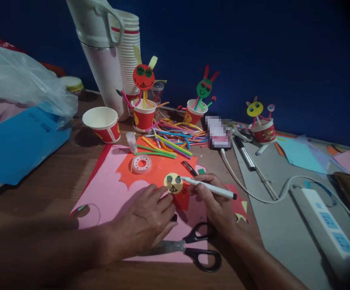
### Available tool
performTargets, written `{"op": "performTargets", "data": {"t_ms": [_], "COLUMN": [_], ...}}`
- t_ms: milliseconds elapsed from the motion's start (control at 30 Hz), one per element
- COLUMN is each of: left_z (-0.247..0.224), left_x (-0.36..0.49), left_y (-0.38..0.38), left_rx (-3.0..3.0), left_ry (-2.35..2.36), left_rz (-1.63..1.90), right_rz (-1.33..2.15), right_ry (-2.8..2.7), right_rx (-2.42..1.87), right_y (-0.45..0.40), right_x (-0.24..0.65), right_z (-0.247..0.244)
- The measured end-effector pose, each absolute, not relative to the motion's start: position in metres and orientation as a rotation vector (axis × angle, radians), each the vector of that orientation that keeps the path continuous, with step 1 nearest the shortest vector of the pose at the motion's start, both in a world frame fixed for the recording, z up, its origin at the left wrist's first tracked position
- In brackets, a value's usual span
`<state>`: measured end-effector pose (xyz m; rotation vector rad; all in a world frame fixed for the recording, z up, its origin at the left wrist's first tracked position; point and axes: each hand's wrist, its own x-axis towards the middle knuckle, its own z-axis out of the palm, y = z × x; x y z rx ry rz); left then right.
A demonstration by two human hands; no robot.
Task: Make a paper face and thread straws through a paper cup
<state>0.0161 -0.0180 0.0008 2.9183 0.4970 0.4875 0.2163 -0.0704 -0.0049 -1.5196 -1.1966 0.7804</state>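
Note:
My right hand grips a white marker, its tip touching the right eye of a round yellow paper face. Green eyes and a black mouth show on that face. My left hand lies with fingers stretched out, their tips at the face's lower left edge. Beneath the face is orange paper on a larger pink sheet. Black-handled scissors rest below my hands, the blades partly under the left one. Above it sits a tape roll.
Bundled bendy sticks, an unused paper cup, and three cups with paper-faced figures, such as the red one, stand behind. At right are a phone, a white cable and a power strip. A tall flask stands back left.

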Motion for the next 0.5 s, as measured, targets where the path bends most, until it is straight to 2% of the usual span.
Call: {"op": "performTargets", "data": {"t_ms": [500], "left_z": [-0.004], "left_x": [0.018], "left_y": [-0.016], "left_rx": [2.965], "left_ry": [0.491], "left_rz": [0.572], "right_rz": [0.804], "right_ry": [-1.146], "right_rx": [-1.558], "right_y": [-0.070], "right_x": [0.216], "right_z": [-0.012]}}
